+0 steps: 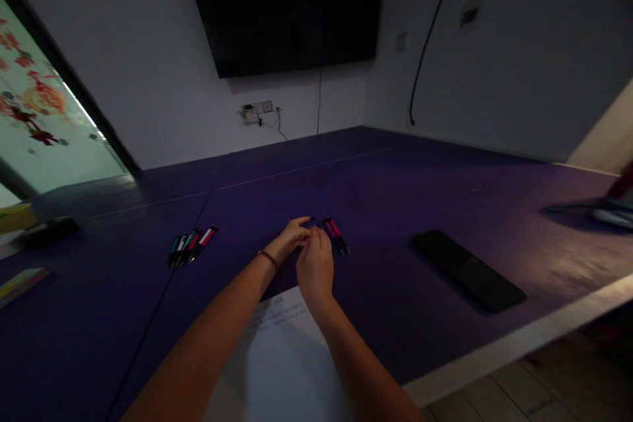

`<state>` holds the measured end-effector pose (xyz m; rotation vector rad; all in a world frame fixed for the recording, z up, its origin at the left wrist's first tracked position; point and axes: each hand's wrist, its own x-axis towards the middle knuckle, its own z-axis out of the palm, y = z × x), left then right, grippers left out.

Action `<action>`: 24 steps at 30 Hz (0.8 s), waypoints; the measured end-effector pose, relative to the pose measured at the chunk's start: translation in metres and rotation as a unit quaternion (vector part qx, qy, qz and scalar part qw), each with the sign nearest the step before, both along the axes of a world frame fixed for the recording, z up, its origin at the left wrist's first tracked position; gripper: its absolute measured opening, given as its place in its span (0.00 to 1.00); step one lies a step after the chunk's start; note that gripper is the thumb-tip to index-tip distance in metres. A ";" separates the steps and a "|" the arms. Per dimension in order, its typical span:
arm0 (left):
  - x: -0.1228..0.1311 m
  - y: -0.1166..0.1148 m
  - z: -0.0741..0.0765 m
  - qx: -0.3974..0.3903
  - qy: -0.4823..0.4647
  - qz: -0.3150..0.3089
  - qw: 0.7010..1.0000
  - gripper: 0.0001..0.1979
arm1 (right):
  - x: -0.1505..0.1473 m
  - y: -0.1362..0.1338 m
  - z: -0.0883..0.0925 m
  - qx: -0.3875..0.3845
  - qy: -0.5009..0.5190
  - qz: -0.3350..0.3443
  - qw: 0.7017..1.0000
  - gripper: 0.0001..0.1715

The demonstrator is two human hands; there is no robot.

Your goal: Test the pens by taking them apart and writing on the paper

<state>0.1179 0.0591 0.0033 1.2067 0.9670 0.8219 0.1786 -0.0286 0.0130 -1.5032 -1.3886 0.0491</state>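
Forearms first: left forearm (pixel 208 330) and right forearm (pixel 361 359) come up from the bottom edge, over a white sheet (pixel 281 376) with handwriting near its top. Dark band (pixel 268 258) on the left wrist.

Left hand (pixel 295 232) and right hand (pixel 316 267) are together, fingertips meeting just past the sheet's top edge. Dark item with a bit of blue (pixel 313 221) pokes out at the fingertips, mostly hidden. Can't tell if either hand is actually clamped on it, or which one.

Just right of the fingers: two pens (pixel 338 235), side by side, pink and purple on dark barrels, tips toward the person.

Further left, well apart from the hands: pen cluster (pixel 191 245), green, white and red parts, bunched close, at the dark seam in the purple tabletop (pixel 390 204).

Right side: long black flat object (pixel 467 270), lying at a slant. Left edge: flat colorful item (pixel 22 285), plus a black object (pixel 49 232) further back. Far right: grey-white item (pixel 613 217), cut off by the frame.

Beyond the table: wall sockets (pixel 258 109) with leads, dark-screened TV (pixel 291 6) above, hanging black cable (pixel 432 33) to the right.
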 end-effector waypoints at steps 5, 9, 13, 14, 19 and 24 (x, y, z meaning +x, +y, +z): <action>0.005 0.016 0.006 -0.043 -0.034 -0.026 0.998 0.32 | 0.019 0.010 0.000 -0.193 -0.042 -0.092 0.976 0.20; 0.001 0.016 0.002 -0.046 -0.068 -0.022 0.996 0.32 | 0.024 0.012 0.003 -0.272 -0.044 -0.057 0.960 0.19; -0.001 0.018 0.000 -0.033 -0.074 -0.004 0.997 0.29 | 0.025 0.014 0.003 -0.280 -0.024 -0.049 0.958 0.18; -0.002 0.019 0.000 -0.026 -0.072 0.010 0.997 0.28 | 0.025 0.015 0.002 -0.281 -0.018 -0.047 0.959 0.17; -0.004 0.020 0.000 -0.002 -0.064 0.058 0.996 0.25 | 0.024 0.016 -0.002 -0.275 -0.009 -0.034 0.961 0.16; -0.005 0.020 -0.005 -0.005 -0.063 0.057 0.996 0.23 | 0.024 0.016 -0.004 -0.274 -0.013 -0.030 0.961 0.15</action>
